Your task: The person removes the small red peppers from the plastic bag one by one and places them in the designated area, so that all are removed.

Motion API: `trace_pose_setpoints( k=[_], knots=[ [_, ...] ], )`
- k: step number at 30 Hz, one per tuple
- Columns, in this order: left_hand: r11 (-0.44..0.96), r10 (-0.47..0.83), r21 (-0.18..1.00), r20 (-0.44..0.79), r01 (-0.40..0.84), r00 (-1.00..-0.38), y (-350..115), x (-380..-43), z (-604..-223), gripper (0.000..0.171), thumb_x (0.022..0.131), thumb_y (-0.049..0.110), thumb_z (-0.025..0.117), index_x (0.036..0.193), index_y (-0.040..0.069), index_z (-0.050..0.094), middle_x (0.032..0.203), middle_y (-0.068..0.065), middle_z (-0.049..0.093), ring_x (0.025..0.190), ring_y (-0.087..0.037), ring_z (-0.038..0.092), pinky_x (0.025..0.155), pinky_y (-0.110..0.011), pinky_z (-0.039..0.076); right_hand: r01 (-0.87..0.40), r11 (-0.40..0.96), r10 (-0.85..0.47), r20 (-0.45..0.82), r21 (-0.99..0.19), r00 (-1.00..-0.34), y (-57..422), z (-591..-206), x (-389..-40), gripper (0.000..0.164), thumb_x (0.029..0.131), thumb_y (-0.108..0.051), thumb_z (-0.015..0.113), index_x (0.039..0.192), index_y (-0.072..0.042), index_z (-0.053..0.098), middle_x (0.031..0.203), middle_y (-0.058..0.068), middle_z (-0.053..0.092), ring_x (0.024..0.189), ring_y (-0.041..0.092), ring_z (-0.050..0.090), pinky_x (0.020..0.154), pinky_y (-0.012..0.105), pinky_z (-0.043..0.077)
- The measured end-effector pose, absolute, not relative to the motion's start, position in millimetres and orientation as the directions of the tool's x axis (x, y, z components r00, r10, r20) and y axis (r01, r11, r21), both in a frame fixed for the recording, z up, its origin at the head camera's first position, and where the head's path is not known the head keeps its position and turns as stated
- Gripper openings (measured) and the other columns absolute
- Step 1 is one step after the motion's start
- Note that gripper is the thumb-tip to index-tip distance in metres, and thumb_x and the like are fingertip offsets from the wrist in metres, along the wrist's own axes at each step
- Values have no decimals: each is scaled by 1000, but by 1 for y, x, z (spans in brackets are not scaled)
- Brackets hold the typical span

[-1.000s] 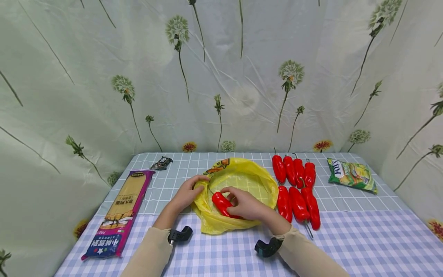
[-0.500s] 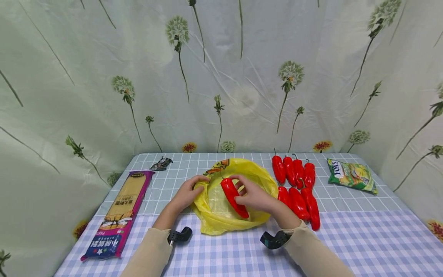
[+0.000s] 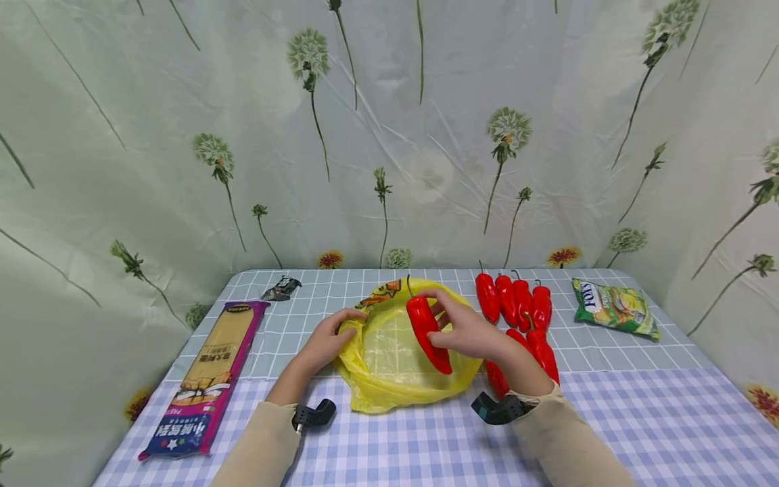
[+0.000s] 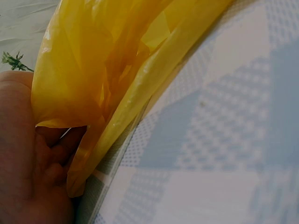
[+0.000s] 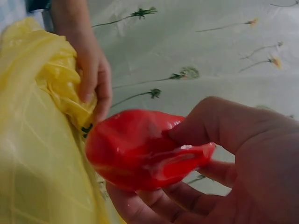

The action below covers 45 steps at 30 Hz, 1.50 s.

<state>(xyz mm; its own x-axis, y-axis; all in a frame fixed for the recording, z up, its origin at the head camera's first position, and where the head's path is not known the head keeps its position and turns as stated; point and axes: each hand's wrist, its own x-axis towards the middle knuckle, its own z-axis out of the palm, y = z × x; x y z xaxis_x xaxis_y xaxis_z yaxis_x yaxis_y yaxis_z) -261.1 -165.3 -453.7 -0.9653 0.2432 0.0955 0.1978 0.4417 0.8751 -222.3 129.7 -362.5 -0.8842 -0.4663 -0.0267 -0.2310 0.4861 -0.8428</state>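
Observation:
My right hand grips a red pepper between thumb and fingers, stem pointing away, over the mouth of a yellow plastic bag. Up close in the right wrist view, the glossy pepper lies across the curled fingers, with the thumb on top. The bag lies spread open at the centre, and the cloth's grid shows through its bottom. At its left rim, my left hand holds the crumpled film, thumb inside and fingers outside. Yellow film covers part of that hand in the left wrist view.
Several more red peppers lie in two rows right of the bag, the front row partly behind my right forearm. Farther right is a green FOX'S candy bag. A pasta pack lies at left, with a small black wrapper behind.
My right hand has lifted the red pepper up from inside the yellow bag and shifted it to the right and away from me. The left hand has stayed at the bag's rim.

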Motion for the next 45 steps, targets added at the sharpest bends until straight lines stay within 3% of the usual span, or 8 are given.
trace_pose_setpoints(
  k=[5,12,25,37,45],
  knots=[
    [430,248,880,99,201,-964,-167,-263,-457,34,94,6,54,125,15,65,139,-7,61,137,-28,48,115,-48,38,-242,487,-474,-21,-839,-880,141,-355,-223,68,83,-7,69,143,-19,38,121,12,58,107,27,58,76,36,61],
    [434,251,880,89,194,-964,-168,-264,-457,34,94,6,53,125,15,65,140,-8,60,137,-29,48,115,-50,38,-242,488,-460,-12,-839,-888,161,-344,-222,71,82,-8,72,143,-17,37,126,15,56,109,30,58,78,38,61],
    [444,254,869,110,217,-961,-169,-263,-459,34,95,6,52,126,14,64,139,-9,61,135,-29,49,111,-48,41,-277,530,-402,50,-802,-914,198,-332,-224,61,89,-11,66,142,-18,39,132,15,56,118,35,56,83,39,61],
    [445,255,877,68,179,-965,-162,-252,-440,35,96,1,50,129,4,61,142,-17,58,137,-34,47,114,-51,38,-237,516,-352,48,-823,-935,233,-324,-225,64,92,-14,67,146,-12,31,136,22,51,114,37,56,70,42,61],
    [428,253,883,89,194,-963,-167,-261,-457,35,96,6,53,128,12,63,141,-10,59,136,-29,48,113,-48,39,-250,528,-345,64,-812,-936,248,-325,-224,71,92,-9,65,150,-15,24,143,23,43,116,43,58,79,42,62]
  ],
)
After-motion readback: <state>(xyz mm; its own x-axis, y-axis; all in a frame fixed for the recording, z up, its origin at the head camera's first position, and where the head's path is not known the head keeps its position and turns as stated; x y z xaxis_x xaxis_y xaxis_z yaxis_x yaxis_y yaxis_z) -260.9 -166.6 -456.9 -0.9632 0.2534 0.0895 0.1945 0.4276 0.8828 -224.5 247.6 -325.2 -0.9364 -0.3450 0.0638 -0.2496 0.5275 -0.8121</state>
